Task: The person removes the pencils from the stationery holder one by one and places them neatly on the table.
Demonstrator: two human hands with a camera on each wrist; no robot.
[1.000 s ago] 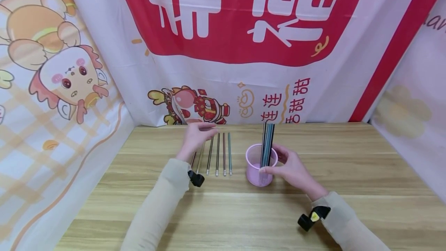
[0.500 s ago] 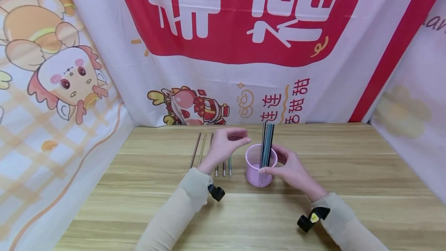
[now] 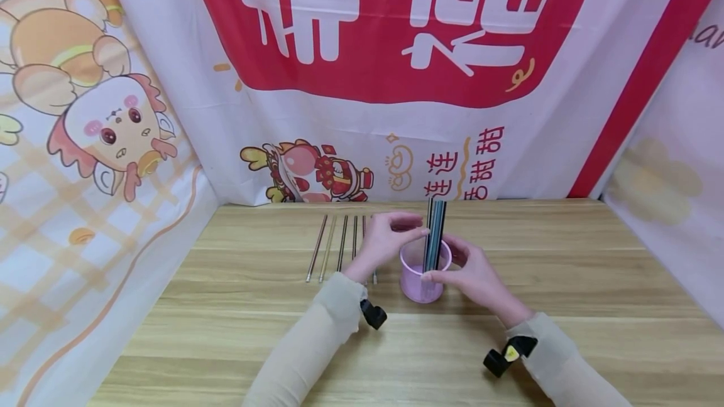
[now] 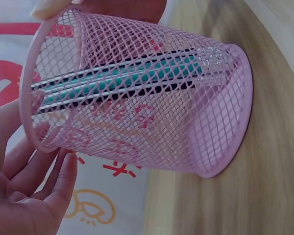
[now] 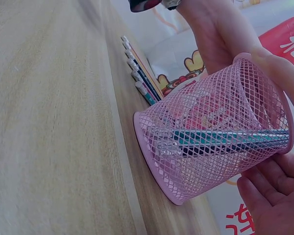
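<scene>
A pink mesh pencil cup (image 3: 411,284) stands upright on the table. Several dark and teal pencils (image 3: 435,225) lean together inside it, eraser ends down, as the left wrist view shows through the mesh. My right hand (image 3: 474,278) holds the cup from the right, its thumb at the near rim and its fingers behind. Just over the rim's left side, my left hand (image 3: 384,245) is at the standing pencils with thumb and fingers apart; its thumb tip seems to touch them. Left of the cup, several pencils (image 3: 319,244) lie side by side, the rightmost partly hidden by my left hand.
The wooden table (image 3: 396,357) reaches back to a white and red printed cloth (image 3: 362,80). Printed cloth also hangs at the left and right sides. Each sleeved wrist wears a small black camera (image 3: 373,314).
My left hand has moved rightward from above the pencils lying on the table to the cup, uncovering the leftmost ones. My right hand and the cup have stayed in place.
</scene>
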